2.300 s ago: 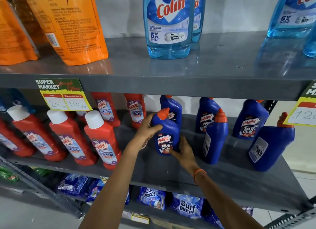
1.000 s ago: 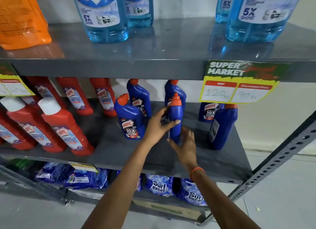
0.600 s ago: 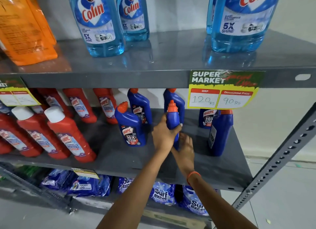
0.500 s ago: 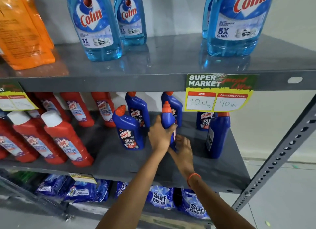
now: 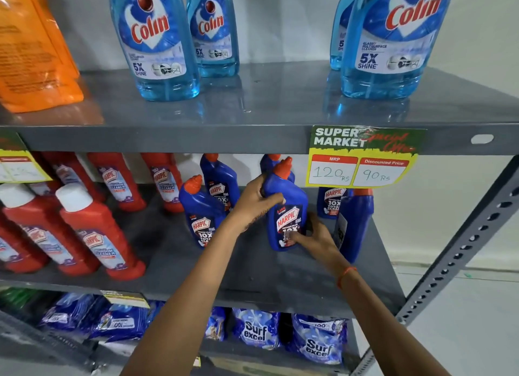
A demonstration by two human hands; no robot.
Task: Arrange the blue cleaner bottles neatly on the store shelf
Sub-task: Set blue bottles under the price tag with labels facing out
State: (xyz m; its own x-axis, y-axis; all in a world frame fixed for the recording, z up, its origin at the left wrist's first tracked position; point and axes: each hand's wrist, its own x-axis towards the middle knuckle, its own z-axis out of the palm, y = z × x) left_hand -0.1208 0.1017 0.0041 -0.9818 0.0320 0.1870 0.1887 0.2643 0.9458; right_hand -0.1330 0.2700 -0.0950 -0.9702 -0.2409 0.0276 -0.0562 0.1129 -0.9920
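Observation:
Several dark blue cleaner bottles with orange caps stand on the grey middle shelf (image 5: 252, 280). Both hands hold one blue bottle (image 5: 289, 196) in the front row, label facing me. My left hand (image 5: 254, 200) grips its upper body from the left. My right hand (image 5: 316, 236) presses its lower right side, fingers over the label. Another blue bottle (image 5: 200, 210) stands to its left, label forward. A third bottle (image 5: 355, 224) to the right shows its side. More blue bottles (image 5: 222, 179) stand behind, partly hidden.
Red cleaner bottles (image 5: 95, 235) with white caps fill the shelf's left half. A price tag (image 5: 362, 156) hangs from the upper shelf, hiding bottle tops. Light blue glass-cleaner bottles (image 5: 154, 38) and orange pouches (image 5: 33, 47) stand above. Detergent packs (image 5: 317, 339) lie below. A slotted upright (image 5: 463, 246) bounds the right.
The held bottle has been turned from side-on so its label faces me. My left hand stays high on it; my right hand slid onto its lower front.

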